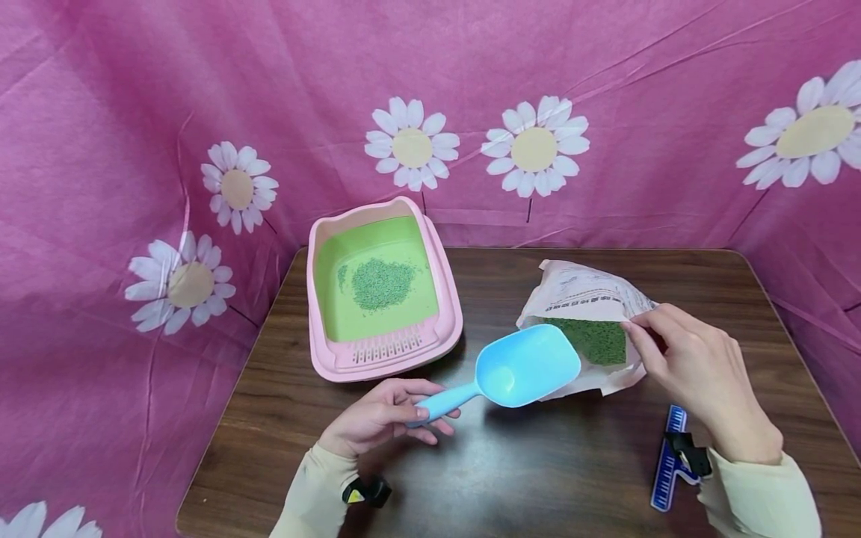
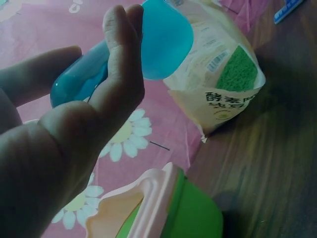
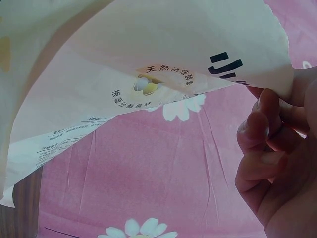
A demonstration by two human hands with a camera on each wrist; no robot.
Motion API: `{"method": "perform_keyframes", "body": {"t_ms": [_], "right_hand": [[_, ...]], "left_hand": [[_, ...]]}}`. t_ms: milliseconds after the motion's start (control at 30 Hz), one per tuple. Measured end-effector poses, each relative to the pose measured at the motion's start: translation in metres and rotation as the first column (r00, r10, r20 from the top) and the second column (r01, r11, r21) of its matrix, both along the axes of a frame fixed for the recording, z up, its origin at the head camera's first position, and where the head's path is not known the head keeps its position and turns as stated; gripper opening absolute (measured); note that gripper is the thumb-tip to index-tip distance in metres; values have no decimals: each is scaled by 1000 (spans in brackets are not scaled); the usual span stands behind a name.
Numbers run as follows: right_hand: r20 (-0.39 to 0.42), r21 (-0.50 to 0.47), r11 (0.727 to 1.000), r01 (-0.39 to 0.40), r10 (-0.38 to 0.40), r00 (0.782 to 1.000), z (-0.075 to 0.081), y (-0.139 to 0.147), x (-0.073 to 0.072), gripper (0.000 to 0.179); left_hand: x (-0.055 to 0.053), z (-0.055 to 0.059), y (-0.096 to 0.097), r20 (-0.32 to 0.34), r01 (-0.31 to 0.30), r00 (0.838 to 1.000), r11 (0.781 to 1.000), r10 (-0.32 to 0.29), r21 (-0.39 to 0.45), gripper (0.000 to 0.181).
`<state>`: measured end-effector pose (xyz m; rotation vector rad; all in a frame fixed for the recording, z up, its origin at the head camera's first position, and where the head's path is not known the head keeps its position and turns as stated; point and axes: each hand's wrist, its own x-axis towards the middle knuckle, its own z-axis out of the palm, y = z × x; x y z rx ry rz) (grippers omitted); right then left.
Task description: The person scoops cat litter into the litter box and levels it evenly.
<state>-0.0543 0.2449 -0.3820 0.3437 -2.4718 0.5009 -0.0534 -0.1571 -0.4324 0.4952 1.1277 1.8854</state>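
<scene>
My left hand [image 1: 386, 415] grips the handle of a light blue scoop [image 1: 531, 366]; no litter shows in its bowl. That bowl is held in front of the open mouth of a white paper bag [image 1: 578, 288], overlapping its left edge in the head view. Green cat litter [image 1: 599, 342] is visible inside the bag. With thumb and fingers, my right hand [image 1: 706, 373] pinches the right edge of the bag's mouth. The right wrist view shows this pinched paper edge [image 3: 275, 74] close up.
At the back left stands a pink-rimmed litter box [image 1: 452, 321] with a green inside and a patch of green pellets [image 1: 382, 284] on its floor. A blue bag clip [image 1: 664, 478] lies near my right wrist on the dark wooden table [image 1: 538, 471]. Pink flowered cloth [image 1: 323, 90] hangs behind.
</scene>
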Motion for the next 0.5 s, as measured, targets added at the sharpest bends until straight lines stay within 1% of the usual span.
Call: {"method": "perform_keyframes", "body": {"t_ms": [133,300,500], "right_hand": [[0,1,1000,1,-1,1000,0,0,0,7],[0,3,1000,1,-1,1000,0,0,0,7],[-2,6,1000,-1,1,1000,0,0,0,7]], "left_hand": [[1,-1,6,25,-8,1000,999,9,-39,38],[1,-2,13,59,-6,998,996,11,-85,43],[0,-6,21,76,-28,996,996,35,-89,47]]}}
